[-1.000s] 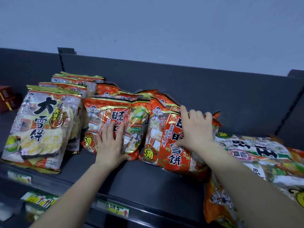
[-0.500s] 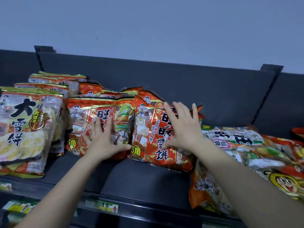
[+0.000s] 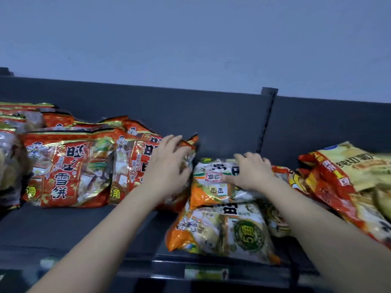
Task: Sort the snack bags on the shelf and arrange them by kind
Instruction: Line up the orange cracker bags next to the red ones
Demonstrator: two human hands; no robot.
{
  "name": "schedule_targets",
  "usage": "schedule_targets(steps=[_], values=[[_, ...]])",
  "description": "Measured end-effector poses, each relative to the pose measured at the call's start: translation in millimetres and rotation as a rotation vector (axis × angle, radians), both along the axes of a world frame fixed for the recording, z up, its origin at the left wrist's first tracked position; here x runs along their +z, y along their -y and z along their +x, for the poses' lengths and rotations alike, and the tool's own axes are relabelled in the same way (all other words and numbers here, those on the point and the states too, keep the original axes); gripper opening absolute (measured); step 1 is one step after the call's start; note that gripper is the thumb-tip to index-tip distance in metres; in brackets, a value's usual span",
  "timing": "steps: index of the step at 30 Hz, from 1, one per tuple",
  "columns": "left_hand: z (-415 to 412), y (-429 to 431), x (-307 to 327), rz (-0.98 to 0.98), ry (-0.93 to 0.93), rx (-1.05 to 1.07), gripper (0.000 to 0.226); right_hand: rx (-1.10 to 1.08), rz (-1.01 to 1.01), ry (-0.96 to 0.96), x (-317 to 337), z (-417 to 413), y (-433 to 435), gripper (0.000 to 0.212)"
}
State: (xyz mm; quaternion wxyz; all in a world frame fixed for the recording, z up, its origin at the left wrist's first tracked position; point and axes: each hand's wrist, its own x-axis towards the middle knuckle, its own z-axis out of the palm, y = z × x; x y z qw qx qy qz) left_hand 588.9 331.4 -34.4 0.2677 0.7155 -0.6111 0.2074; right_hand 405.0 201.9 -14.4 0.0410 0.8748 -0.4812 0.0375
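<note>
Two red snack bags stand side by side on the dark shelf [image 3: 63,227]: one at the left [image 3: 63,170] and one beside it [image 3: 129,166]. More red bags lean behind them. My left hand [image 3: 169,163] lies with straight fingers on the right part of the second red bag. To its right lie two orange-and-white bags, stacked flat: an upper one [image 3: 211,185] and a lower one [image 3: 222,231] at the shelf's front edge. My right hand [image 3: 251,172] rests palm down on the upper orange bag, its fingers near the bag's far edge.
A loose pile at the right holds a yellow bag [image 3: 349,163] over a red one [image 3: 330,189]. Pale bags [image 3: 8,161] sit at the far left edge. A slotted upright [image 3: 266,123] divides the back panel. A price-tag rail [image 3: 205,273] runs along the front.
The view has swung right. My left hand moved from the left red bag to the second red bag. My right hand left that bag and came down on the upper orange bag.
</note>
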Motion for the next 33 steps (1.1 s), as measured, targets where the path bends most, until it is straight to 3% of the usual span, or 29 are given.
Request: schedule_targets(steps=[5,9,14,19,21,23,25,27,29,31,33], values=[[-60.3,31.3,-8.9,0.504,-0.056,-0.011,0.084,-0.023,0.224,0.114,-0.9,-41.3,10.7,0.096],[-77.1,37.4,-21.0,0.707,-0.170,-0.003,0.106,-0.074,0.249,0.246,-2.5,-56.2,8.3,0.096],[-84.7,39.3,-27.0,0.404,-0.193,0.035,0.063,-0.137,0.520,0.515,5.0,-66.9,6.3,0.076],[-91.0,43.7,-23.2,0.117,-0.271,0.072,0.044,-0.240,0.876,0.879,20.2,-59.2,19.7,0.107],[-91.4,48.8,-22.3,0.030,-0.275,0.078,0.037,-0.268,0.931,0.907,24.0,-54.4,25.7,0.101],[-91.6,53.1,-25.3,-0.035,-0.258,0.063,0.034,-0.238,0.868,0.951,23.0,-51.1,31.4,0.091],[-88.3,56.0,-30.9,-0.039,-0.273,-0.034,0.041,-0.206,0.677,1.009,20.7,-51.8,37.8,0.100],[-83.7,55.0,-36.1,0.101,-0.347,-0.184,0.061,-0.161,0.464,1.059,21.8,-56.2,41.2,0.093],[-79.6,48.1,-35.5,0.289,-0.472,-0.272,0.096,-0.048,0.285,1.025,25.9,-60.8,40.5,0.079],[-73.4,41.1,-34.3,0.385,-0.511,-0.151,0.112,0.103,0.076,0.921,33.0,-65.7,36.4,0.071],[-61.8,37.7,-34.9,0.475,-0.398,0.147,0.104,0.243,-0.120,0.777,40.2,-69.0,32.8,0.068]])
